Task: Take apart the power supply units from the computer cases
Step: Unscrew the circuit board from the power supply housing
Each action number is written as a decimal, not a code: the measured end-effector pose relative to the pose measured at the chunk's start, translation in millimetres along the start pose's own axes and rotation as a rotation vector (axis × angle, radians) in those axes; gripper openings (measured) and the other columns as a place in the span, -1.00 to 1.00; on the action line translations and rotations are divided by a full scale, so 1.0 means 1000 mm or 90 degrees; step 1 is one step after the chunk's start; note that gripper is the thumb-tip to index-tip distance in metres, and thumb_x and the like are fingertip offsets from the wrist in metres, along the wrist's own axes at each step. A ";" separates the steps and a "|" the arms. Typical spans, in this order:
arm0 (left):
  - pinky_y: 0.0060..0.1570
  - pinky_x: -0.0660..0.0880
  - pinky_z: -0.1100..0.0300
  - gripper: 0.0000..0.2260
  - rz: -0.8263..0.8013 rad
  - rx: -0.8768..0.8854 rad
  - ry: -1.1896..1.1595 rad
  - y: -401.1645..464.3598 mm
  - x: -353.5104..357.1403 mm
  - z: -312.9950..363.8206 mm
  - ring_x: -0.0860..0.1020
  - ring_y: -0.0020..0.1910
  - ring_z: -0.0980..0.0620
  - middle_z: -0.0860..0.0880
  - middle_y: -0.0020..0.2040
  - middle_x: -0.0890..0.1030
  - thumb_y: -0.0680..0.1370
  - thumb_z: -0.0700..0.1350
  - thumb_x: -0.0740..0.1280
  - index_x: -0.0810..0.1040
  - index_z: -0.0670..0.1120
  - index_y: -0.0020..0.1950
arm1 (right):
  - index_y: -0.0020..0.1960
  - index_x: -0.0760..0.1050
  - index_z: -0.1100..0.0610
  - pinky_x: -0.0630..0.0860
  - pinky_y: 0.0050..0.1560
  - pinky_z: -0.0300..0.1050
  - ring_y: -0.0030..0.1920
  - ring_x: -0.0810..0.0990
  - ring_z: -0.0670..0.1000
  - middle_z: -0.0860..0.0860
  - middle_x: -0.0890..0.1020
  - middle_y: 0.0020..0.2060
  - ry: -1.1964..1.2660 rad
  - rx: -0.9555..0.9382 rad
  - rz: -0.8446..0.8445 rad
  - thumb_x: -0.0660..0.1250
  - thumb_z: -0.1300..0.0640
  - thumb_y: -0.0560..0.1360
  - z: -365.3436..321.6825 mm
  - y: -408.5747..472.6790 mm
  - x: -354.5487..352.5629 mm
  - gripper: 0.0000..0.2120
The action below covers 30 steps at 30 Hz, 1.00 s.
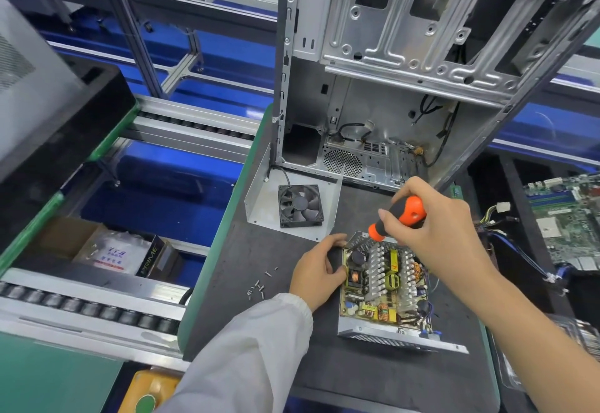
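An opened power supply unit [386, 289] lies on the dark mat, its circuit board with heat sinks and coils exposed. My left hand [316, 273] grips its left wall near the far corner. My right hand [431, 227] grips an orange and black screwdriver [401, 216], whose tip points down into the unit's far left corner. Behind stands the stripped metal computer case [406, 71], open towards me. The unit's removed metal cover [259, 198] lies at the case's foot with a black fan [300, 206] on it.
Several loose screws [259, 286] lie on the mat [253, 331] left of the unit. A green motherboard [571, 221] with cable bundles sits at the right. A roller conveyor [97, 305] runs along the left, with boxes beneath. Another case [42, 104] stands at far left.
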<state>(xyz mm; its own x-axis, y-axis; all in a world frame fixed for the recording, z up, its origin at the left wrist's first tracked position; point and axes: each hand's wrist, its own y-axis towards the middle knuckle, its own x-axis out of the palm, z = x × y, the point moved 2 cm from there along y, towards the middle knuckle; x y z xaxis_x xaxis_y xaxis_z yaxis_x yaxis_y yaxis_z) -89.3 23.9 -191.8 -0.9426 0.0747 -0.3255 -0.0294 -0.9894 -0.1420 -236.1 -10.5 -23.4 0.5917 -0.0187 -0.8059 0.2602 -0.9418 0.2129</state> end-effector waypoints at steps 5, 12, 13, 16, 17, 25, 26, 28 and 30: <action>-0.17 0.52 0.12 -0.51 0.004 -0.003 0.008 0.000 0.000 0.000 0.39 -0.40 0.13 0.11 0.05 0.63 0.48 -0.25 0.36 0.43 0.12 0.35 | -0.15 0.38 -0.03 0.37 -0.38 -0.37 -0.39 0.45 -0.06 -0.05 0.45 -0.52 0.009 -0.026 -0.036 0.46 0.02 0.42 -0.006 0.001 0.003 -0.77; -0.16 0.52 0.14 -0.52 0.008 0.003 0.005 0.000 -0.001 0.002 0.39 -0.41 0.13 0.19 0.09 0.61 0.48 -0.24 0.36 0.43 0.13 0.34 | -0.27 0.26 0.05 0.31 -0.41 -0.09 -0.36 0.43 0.06 0.06 0.43 -0.45 -0.267 0.037 -0.112 0.20 -0.32 0.44 -0.015 0.018 -0.008 -0.56; -0.16 0.53 0.14 -0.52 0.008 0.002 0.006 0.000 -0.001 0.002 0.39 -0.40 0.13 0.18 0.09 0.62 0.48 -0.24 0.36 0.43 0.14 0.34 | -0.31 0.25 0.05 0.25 -0.45 -0.11 -0.39 0.39 0.04 0.05 0.41 -0.44 -0.317 0.034 -0.113 0.14 -0.37 0.45 -0.019 0.020 -0.009 -0.51; -0.12 0.55 0.04 -0.52 0.007 -0.002 0.004 0.000 -0.001 0.001 0.39 -0.39 0.11 0.02 0.06 0.64 0.49 -0.24 0.36 0.43 0.15 0.34 | -0.33 0.32 0.11 0.18 -0.49 -0.15 -0.45 0.31 -0.03 0.03 0.37 -0.43 -0.419 0.036 -0.135 0.08 -0.40 0.48 -0.034 0.026 -0.009 -0.43; -0.12 0.55 0.03 -0.52 0.007 -0.003 0.004 0.000 -0.001 0.001 0.39 -0.39 0.11 -0.01 0.05 0.64 0.49 -0.24 0.37 0.44 0.15 0.33 | -0.33 0.31 0.11 0.20 -0.47 -0.13 -0.45 0.31 -0.01 0.02 0.36 -0.42 -0.442 0.031 -0.152 0.08 -0.38 0.50 -0.037 0.028 -0.009 -0.44; -0.28 0.43 0.30 -0.61 0.008 0.005 -0.009 0.002 -0.002 0.002 0.35 -0.41 0.16 0.08 -0.33 0.48 0.53 -0.18 0.36 0.50 0.17 0.29 | -0.02 0.28 0.01 0.29 -0.38 -0.13 -0.28 0.43 0.01 -0.03 0.41 -0.29 -0.371 -0.030 -0.435 0.21 -0.15 0.57 -0.040 0.040 -0.021 -0.75; -0.29 0.43 0.34 -0.61 0.009 0.004 -0.006 0.002 -0.002 0.002 0.35 -0.40 0.16 0.08 -0.34 0.48 0.53 -0.17 0.37 0.50 0.16 0.30 | 0.01 0.27 -0.01 0.36 -0.32 -0.11 -0.22 0.46 0.03 -0.02 0.42 -0.25 -0.379 -0.039 -0.473 0.23 -0.11 0.58 -0.039 0.042 -0.021 -0.79; -0.29 0.42 0.37 -0.61 0.008 0.007 0.000 0.002 -0.003 0.002 0.35 -0.40 0.17 0.08 -0.35 0.46 0.52 -0.18 0.37 0.51 0.13 0.31 | 0.03 0.28 -0.03 0.45 -0.16 -0.05 -0.10 0.46 0.05 -0.01 0.44 -0.11 -0.428 -0.080 -0.525 0.27 0.02 0.57 -0.041 0.043 -0.021 -0.84; -0.28 0.43 0.36 -0.61 0.002 0.009 0.001 0.001 -0.004 0.004 0.36 -0.40 0.17 0.06 -0.36 0.45 0.53 -0.19 0.36 0.51 0.10 0.32 | 0.12 0.33 -0.03 0.39 -0.22 -0.08 -0.08 0.42 0.03 -0.01 0.39 0.01 -0.535 -0.166 -0.537 0.30 0.20 0.53 -0.045 0.042 -0.019 -0.75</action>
<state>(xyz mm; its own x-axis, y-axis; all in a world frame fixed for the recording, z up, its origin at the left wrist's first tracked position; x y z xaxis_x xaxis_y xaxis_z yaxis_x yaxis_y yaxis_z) -87.5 22.4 -186.5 -0.9420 0.0724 -0.3278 -0.0315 -0.9912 -0.1282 -202.4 -34.6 25.4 -0.4899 0.2639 -0.8309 0.5270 -0.6695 -0.5234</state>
